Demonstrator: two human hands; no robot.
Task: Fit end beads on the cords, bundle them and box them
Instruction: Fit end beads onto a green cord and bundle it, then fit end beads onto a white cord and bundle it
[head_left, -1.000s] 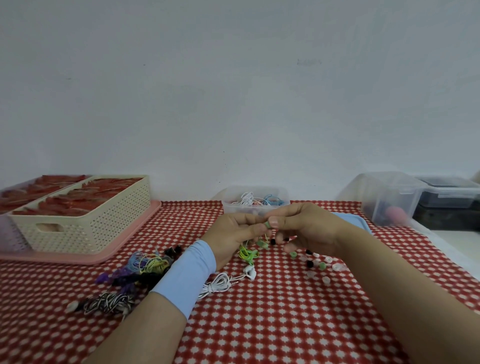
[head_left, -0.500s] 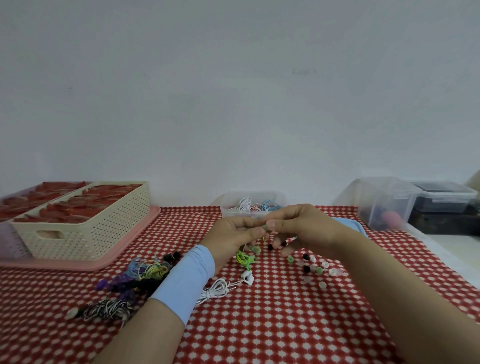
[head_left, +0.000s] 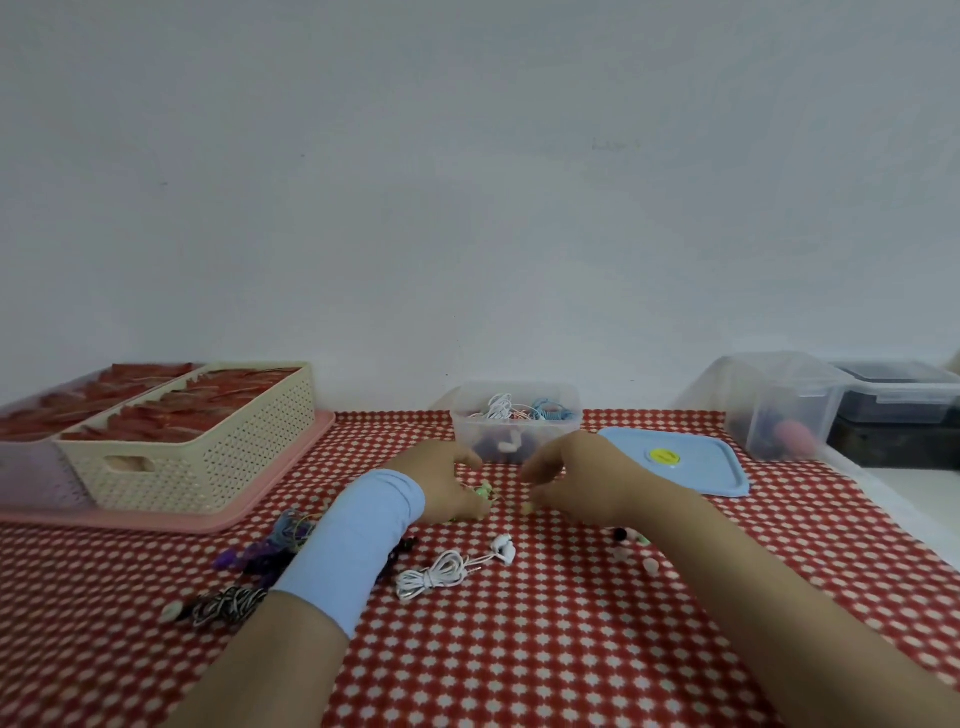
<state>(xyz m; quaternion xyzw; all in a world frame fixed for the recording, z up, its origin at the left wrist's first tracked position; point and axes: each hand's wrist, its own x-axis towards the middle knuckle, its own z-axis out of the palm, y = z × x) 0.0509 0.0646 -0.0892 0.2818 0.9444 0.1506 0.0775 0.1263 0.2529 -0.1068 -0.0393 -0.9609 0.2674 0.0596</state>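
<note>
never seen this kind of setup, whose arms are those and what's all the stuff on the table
No machine here: a person works with bare hands, and every picture comes from one wide-angle camera on their head, looking forward and down. So the arms reaching in from below are their own. The left hand, in a blue sleeve, seems to hold a green cord; the right hand is curled beside it, but blur hides what it pinches, if anything. On the red checked cloth lie a white cord bundle, darker cords and loose beads. Behind the hands stands a clear tub of cords, its blue lid to the right; a cream basket on a pink tray is at far left.
</note>
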